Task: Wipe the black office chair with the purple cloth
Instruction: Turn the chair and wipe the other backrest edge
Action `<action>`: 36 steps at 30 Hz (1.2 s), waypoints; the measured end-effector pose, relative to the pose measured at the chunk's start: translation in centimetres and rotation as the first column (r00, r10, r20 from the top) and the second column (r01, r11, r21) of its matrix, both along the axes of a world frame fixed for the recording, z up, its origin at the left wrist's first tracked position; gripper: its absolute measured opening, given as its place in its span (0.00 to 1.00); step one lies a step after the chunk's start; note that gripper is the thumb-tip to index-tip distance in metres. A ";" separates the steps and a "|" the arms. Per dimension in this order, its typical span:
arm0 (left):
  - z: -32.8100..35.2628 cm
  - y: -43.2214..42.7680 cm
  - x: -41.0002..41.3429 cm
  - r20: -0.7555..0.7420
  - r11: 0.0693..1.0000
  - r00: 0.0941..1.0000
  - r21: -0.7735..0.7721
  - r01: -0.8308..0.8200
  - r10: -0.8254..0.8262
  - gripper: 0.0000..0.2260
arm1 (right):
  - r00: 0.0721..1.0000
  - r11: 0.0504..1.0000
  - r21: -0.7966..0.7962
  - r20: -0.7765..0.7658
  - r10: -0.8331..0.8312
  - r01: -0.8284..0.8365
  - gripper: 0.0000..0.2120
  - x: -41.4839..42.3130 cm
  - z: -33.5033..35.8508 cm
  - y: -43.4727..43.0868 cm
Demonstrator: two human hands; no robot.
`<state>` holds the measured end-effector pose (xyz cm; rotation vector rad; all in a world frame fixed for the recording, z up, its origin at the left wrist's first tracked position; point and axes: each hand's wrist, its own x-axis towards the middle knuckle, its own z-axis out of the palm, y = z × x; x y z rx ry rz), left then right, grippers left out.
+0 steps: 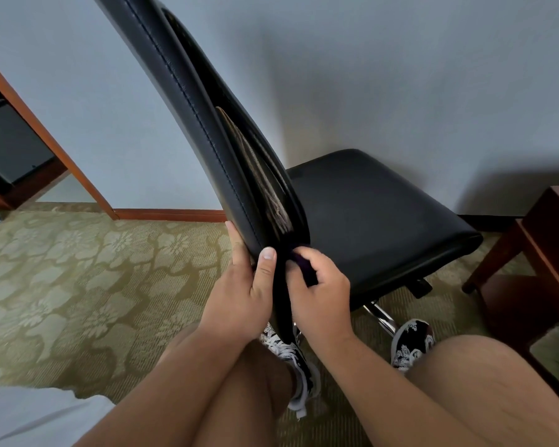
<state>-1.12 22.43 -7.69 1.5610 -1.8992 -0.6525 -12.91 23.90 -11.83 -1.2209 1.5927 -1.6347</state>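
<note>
Head view: left hand clamped the smooth stitched backrest of the black office chair; right hand, at three o'clock, curled round bunched purple cloth.

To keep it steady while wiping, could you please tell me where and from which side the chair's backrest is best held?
Grip the backrest at its lower edge, coming from the side away from the seat, as the left hand does. The stitched edge is slim enough to pinch between thumb and fingers. This probably leaves the seat-side face to the right hand with the purple cloth.
</note>
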 end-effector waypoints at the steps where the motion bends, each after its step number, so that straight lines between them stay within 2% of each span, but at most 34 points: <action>1: 0.0 0.0 0.0 -0.004 1.000 1.000 0.001 0.002 -0.002 0.40 | 0.998 1.000 0.014 -0.057 -0.001 0.001 0.09 -0.1 -0.6 0.0; 6: -0.1 -0.2 0.2 -0.016 1.000 1.000 -0.003 -0.019 0.019 0.43 | 0.996 0.997 0.070 -0.083 0.023 -0.017 0.08 -0.1 -1.2 0.0; 10: 0.0 -0.2 0.1 -0.002 1.000 1.000 0.006 -0.031 0.031 0.41 | 0.999 0.998 0.053 0.048 0.011 -0.013 0.04 0.0 0.3 0.0; 15: 0.0 -0.4 0.2 -0.003 1.000 1.000 -0.005 -0.030 0.030 0.44 | 0.983 0.999 0.033 0.181 -0.023 0.017 0.09 0.4 2.4 0.0; 19: -0.3 -0.7 0.5 -0.022 0.999 0.999 0.010 -0.032 0.032 0.45 | 0.945 0.993 0.005 0.307 0.112 -0.119 0.06 0.5 3.0 0.8; 20: -0.3 -0.8 0.6 -0.028 0.999 0.999 0.014 -0.033 0.033 0.45 | 0.941 0.986 -0.006 0.296 0.163 -0.169 0.09 0.7 2.8 1.1; 22: -0.3 -0.9 0.7 -0.041 1.000 0.999 0.008 -0.024 0.024 0.43 | 0.962 0.975 -0.035 0.159 0.223 -0.220 0.16 0.9 1.9 1.6; 25: -0.2 -0.8 0.7 -0.065 1.000 0.998 -0.001 -0.022 0.022 0.43 | 0.968 0.967 -0.043 -0.026 0.250 -0.251 0.19 0.5 0.2 1.3; 32: -0.1 -0.7 0.8 -0.026 0.999 0.999 0.020 -0.039 0.039 0.40 | 0.984 0.982 0.060 -0.021 0.178 -0.177 0.16 0.2 -1.6 0.2; 36: 0.0 -0.6 0.8 -0.027 0.999 0.999 0.022 -0.038 0.039 0.38 | 0.988 0.989 0.000 0.036 0.150 -0.150 0.12 0.6 -0.1 0.5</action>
